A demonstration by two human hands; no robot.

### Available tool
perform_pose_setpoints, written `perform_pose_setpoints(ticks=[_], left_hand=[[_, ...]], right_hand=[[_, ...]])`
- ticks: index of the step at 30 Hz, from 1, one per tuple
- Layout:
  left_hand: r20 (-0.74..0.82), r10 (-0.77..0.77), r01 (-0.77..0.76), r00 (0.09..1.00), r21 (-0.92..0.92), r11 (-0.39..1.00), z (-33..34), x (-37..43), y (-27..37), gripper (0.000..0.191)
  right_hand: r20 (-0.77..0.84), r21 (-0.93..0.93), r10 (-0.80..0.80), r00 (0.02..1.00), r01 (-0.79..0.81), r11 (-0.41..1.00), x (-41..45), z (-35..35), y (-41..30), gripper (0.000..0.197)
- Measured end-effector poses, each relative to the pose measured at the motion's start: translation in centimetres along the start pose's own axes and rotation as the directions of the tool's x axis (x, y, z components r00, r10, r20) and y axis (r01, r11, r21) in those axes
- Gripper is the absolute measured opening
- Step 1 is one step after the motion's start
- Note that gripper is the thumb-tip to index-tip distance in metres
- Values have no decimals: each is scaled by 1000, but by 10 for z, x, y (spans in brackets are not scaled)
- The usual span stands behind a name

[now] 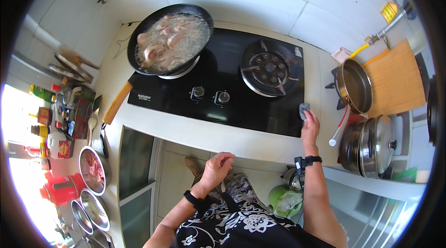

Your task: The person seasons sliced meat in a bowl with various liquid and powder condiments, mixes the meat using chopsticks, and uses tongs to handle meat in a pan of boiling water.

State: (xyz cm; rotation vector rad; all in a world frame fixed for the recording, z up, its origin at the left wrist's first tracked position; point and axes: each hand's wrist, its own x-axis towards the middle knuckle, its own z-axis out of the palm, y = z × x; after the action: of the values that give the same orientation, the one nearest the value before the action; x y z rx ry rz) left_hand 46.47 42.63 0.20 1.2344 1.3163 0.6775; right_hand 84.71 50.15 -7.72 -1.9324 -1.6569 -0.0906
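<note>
My right hand grips a small grey cloth at the right edge of the black gas cooktop. Loosely curled in front of my body, just off the counter's front edge, my left hand has nothing visible in it. On the left burner a black wok holds pieces of meat in cloudy, foamy liquid. Its wooden handle points toward the front left. The right burner carries no pan. Two control knobs sit between the burners near the cooktop's front.
At right are a saucepan, a wooden board, and a lidded steel pot. A steel bowl of raw meat, a red thermos and several bottles stand at left. Below the counter is a green bin.
</note>
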Motion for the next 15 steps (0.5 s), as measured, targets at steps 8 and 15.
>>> perform_pose_setpoints(ticks=[8, 15], left_hand=[[24, 76, -76, 997, 20, 997, 3, 0, -8, 17], [14, -7, 7, 1000, -7, 1000, 6, 11, -1, 16]], right_hand=[[14, 333, -562, 827, 526, 782, -6, 66, -238, 22], [-39, 48, -243, 969, 245, 968, -1, 21, -51, 29]])
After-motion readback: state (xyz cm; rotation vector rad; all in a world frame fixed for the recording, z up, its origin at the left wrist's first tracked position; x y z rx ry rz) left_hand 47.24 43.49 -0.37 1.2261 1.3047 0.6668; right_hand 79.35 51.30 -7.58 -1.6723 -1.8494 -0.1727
